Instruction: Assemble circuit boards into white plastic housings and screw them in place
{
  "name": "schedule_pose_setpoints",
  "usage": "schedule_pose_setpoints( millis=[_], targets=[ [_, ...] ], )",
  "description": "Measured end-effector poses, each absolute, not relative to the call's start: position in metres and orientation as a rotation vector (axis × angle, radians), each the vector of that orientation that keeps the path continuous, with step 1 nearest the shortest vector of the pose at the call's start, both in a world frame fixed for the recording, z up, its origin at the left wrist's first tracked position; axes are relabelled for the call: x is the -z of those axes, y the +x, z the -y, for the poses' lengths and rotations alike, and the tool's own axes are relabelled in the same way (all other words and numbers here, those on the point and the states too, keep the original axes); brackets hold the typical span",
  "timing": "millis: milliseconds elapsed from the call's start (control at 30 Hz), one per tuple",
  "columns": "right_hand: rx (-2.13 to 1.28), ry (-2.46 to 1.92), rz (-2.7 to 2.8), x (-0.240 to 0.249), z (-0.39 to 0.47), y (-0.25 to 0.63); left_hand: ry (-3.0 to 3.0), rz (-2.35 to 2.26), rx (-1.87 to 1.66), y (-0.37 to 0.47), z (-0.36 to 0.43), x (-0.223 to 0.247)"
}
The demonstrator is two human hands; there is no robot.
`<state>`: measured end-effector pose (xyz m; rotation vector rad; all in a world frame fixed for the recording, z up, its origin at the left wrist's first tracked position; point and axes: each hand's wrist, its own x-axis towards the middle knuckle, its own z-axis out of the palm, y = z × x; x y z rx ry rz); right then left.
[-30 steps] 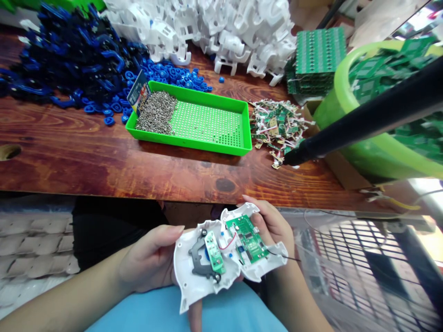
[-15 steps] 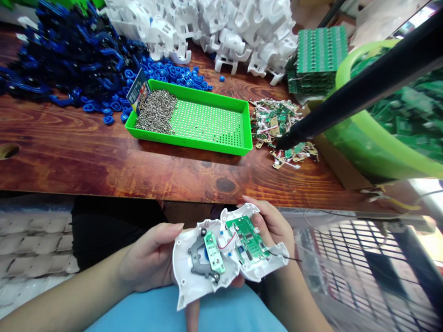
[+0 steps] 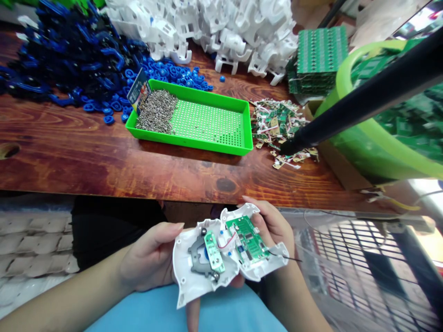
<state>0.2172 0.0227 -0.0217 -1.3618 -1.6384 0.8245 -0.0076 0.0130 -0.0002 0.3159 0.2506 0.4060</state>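
Two white plastic shell halves lie opened side by side above my lap. My left hand (image 3: 155, 256) grips the left shell half (image 3: 187, 288), thumb at its upper edge and fingers underneath. Inside it sit a dark grey bracket (image 3: 198, 258) and a small green circuit board (image 3: 213, 252), with screws at the bracket's ends. My right hand (image 3: 275, 226) holds the right shell half (image 3: 258, 273), which carries a larger green circuit board (image 3: 249, 240). Red and white wires run between the halves, and a black wire (image 3: 290, 257) sticks out to the right.
On the wooden table (image 3: 104, 170) stands a green tray (image 3: 194, 145) with screws (image 3: 156, 110). Behind lie blue parts (image 3: 173, 74) and white shells (image 3: 235, 37). To the right are wired small boards (image 3: 273, 120), stacked circuit boards (image 3: 321, 50), a green tub (image 3: 346, 133) and a slanting black pole (image 3: 360, 97).
My hands and the shell halves stay almost still. The black pole's lower end appears slightly further right and lower.
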Motion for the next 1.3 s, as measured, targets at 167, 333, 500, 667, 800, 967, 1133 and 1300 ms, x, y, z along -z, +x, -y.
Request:
schedule_pose_setpoints(
  millis=[167, 333, 500, 667, 800, 967, 1133, 1300],
  targets=[
    [-0.822, -1.359, 1.644, 0.022, -0.022, 0.217, 0.308, -0.191, -0.424, -0.008, -0.013, -0.001],
    [-0.828, -1.359, 1.652, 0.023, -0.022, 0.218, 0.345, -0.177, -0.457, -0.007, -0.013, -0.001],
    [-0.828, -1.316, 1.691, 0.026, -0.023, 0.225, 0.330, -0.260, -0.478, -0.005, -0.012, 0.002],
    [-0.819, -1.296, 1.672, 0.033, -0.025, 0.229, 0.309, -0.315, -0.464, -0.009, -0.010, 0.005],
    [-0.813, -1.312, 1.638, 0.033, -0.025, 0.227, 0.370, -0.360, -0.432, -0.014, -0.009, 0.004],
    [-0.826, -1.302, 1.640, 0.029, -0.027, 0.225, 0.433, -0.415, -0.398, -0.017, -0.009, -0.001],
    [-0.833, -1.303, 1.596, 0.027, -0.027, 0.221, 0.480, -0.501, -0.362, -0.020, -0.005, -0.006],
    [-0.853, -1.278, 1.603, 0.023, -0.027, 0.221, 0.497, -0.540, -0.348, -0.021, -0.003, -0.006]
  ],
)
